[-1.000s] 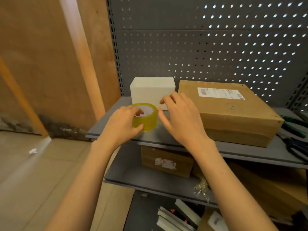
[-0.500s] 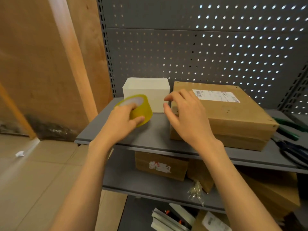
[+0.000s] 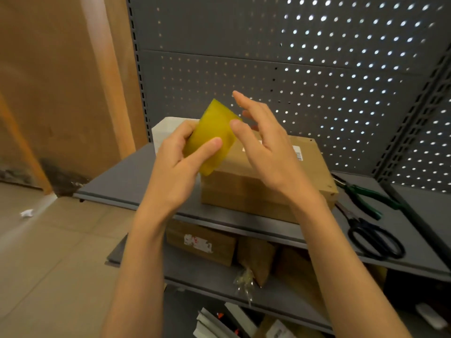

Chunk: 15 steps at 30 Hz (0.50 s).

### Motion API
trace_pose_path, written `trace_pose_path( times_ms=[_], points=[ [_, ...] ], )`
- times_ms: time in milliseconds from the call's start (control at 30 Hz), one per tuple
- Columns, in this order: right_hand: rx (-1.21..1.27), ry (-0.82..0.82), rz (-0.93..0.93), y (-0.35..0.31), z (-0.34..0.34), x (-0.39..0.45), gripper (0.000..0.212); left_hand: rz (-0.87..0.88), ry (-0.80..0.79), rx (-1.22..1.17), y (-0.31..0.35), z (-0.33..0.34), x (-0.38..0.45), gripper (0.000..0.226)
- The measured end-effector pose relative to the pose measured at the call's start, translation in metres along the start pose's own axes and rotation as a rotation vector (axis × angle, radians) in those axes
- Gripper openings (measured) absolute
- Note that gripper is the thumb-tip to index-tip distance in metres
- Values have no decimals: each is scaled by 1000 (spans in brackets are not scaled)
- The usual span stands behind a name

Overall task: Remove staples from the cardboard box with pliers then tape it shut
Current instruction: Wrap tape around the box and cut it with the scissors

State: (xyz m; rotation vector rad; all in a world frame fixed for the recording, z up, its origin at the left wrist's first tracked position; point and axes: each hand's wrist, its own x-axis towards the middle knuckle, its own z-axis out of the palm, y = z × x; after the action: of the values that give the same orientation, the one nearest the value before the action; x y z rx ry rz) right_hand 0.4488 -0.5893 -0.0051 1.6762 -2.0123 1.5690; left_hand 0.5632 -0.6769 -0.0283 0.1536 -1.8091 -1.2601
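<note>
Above one cardboard box (image 3: 246,191), left hand (image 3: 175,167) grips one tape roll (image 3: 210,135); right hand (image 3: 266,147) fingers apart.

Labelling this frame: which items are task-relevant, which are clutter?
Job:
tape roll, held in left hand
right hand, open beside it
cardboard box
pliers

Lying about:
scissors
white box
lower-shelf boxes

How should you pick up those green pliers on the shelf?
Take the pliers by the two green handles, coming down from above with the right hand. They lie flat on the shelf to the right of the cardboard box, handles pointing right and toward the front, clear of the scissors beside them.
</note>
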Motion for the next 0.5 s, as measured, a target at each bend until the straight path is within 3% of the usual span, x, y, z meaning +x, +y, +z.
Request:
trace_pose_path(
  times_ms=[200,500],
  points=[
    [10,-75,-27,6,-52,-30,44,-12,42,-17,22,57,-26,25],
    [53,-23,-116,11,-95,-78,28,-20,58,8,35,113,-65,18]
  ],
)
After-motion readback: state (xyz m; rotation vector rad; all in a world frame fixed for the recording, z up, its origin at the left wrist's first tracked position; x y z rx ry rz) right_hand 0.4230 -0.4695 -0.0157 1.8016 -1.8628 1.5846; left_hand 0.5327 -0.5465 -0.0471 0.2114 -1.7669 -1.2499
